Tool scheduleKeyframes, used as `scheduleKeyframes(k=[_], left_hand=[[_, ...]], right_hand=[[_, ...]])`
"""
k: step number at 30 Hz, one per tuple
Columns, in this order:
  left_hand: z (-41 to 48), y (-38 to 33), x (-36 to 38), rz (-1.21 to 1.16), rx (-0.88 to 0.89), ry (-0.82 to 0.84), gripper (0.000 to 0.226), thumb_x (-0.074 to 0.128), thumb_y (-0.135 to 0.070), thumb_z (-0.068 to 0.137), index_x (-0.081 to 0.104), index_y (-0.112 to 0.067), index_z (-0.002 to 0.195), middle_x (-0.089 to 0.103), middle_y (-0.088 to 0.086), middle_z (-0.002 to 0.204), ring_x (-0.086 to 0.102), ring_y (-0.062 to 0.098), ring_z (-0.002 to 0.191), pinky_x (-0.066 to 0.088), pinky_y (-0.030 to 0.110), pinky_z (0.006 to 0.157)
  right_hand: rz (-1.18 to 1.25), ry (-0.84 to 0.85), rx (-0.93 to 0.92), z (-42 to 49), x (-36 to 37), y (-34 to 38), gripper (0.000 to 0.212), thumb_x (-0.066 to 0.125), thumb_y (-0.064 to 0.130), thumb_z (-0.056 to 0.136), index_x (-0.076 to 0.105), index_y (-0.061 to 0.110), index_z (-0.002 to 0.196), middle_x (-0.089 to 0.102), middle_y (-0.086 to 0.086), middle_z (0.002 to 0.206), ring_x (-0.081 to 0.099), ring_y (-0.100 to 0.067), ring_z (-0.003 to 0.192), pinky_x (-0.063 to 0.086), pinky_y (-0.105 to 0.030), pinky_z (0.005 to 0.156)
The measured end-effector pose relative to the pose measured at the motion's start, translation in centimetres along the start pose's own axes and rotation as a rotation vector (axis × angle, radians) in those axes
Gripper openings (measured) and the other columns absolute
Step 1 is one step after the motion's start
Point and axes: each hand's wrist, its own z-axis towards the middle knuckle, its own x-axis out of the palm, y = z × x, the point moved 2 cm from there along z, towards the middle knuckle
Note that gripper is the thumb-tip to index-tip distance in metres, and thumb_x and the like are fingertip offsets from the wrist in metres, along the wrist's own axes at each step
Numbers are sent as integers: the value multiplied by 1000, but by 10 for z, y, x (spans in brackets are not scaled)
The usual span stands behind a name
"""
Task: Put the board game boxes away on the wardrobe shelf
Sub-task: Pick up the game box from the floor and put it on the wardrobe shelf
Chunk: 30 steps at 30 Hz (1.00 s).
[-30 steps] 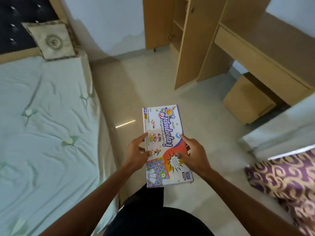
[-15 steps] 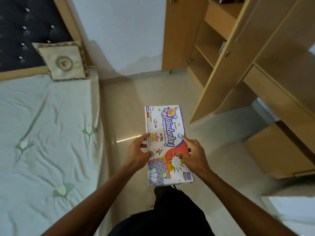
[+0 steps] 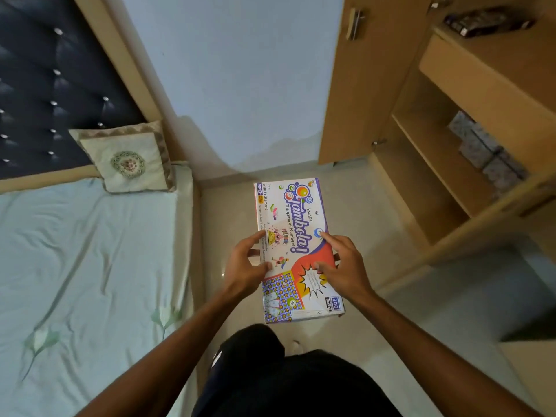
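I hold the box (image 3: 289,212) with both hands in front of me, above the floor (image 3: 379,218), between the bed (image 3: 75,266) and the wardrobe (image 3: 358,100). The box is flat and long, its printed lid faces up, and its far end points to the wall (image 3: 234,70). My left hand (image 3: 244,266) grips the left long edge: the thumb lies on the lid and the fingers are curled under the side. My right hand (image 3: 346,266) grips the right long edge in the same way, with the thumb and the first finger on the lid. Both hands are on the near half of the box.

The wardrobe stands open on my right. One shelf (image 3: 428,165) carries some grey patterned boxes (image 3: 481,149) at the back. Higher up, a dark thing (image 3: 487,21) lies on another board; I cannot tell what it is. The box in my hands is well apart from the shelf.

On my left the bed has a pale green sheet. A pillow (image 3: 126,161) leans against the dark headboard (image 3: 45,85).
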Motion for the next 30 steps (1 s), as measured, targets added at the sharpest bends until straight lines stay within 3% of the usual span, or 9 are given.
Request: scheduleKeyframes(k=[5,9,14,17,22,26,30], left_hand=[[126,-37,7,-28,28,18,66,73,-6,80,48,-26,138,52,-3,133,55,17,114,55,19,63],[239,-73,26,-13,50,102,67,72,-4,81,47,-27,139,49,-1,135,54,18,116,61,32,75],[375,-140,63,86,138,288,68,72,-6,82,44,-27,141,46,-1,139,53,13,113,54,17,58],[450,-196,104,147,215,404,69,72,-7,82,43,-27,142,45,-1,141,52,12,112,55,25,68],[541,-274,188,165,306,555,68,69,-4,83,44,-29,141,43,-2,141,50,12,114,52,15,58],[607,-332,261,169,380,644,66,69,-3,83,44,-24,141,45,1,140,51,15,113,55,20,68],[672,-405,342,117,437,702,64,67,2,82,45,-18,139,51,3,135,57,12,106,54,13,59]], right_hand=[[24,-38,-6,128,-21,8,69,77,13,77,46,24,137,48,8,119,60,-8,93,49,-4,63],[50,-107,38,226,-44,-1,67,76,8,78,47,22,137,50,3,126,61,-14,103,55,-14,68],[95,-264,127,322,-92,-12,62,75,7,79,50,23,134,52,1,128,62,-16,103,56,-14,66],[130,-407,176,375,-141,-22,61,75,6,77,53,20,132,51,0,128,62,-16,105,57,-16,69],[144,-581,219,441,-218,-50,59,73,7,81,50,21,134,50,-1,129,60,-17,109,59,-19,72],[134,-672,224,498,-284,-85,58,70,7,82,50,21,134,48,2,129,59,-18,111,60,-31,79],[114,-742,186,566,-373,-118,53,70,16,84,51,20,133,48,2,129,59,-17,111,60,-34,82]])
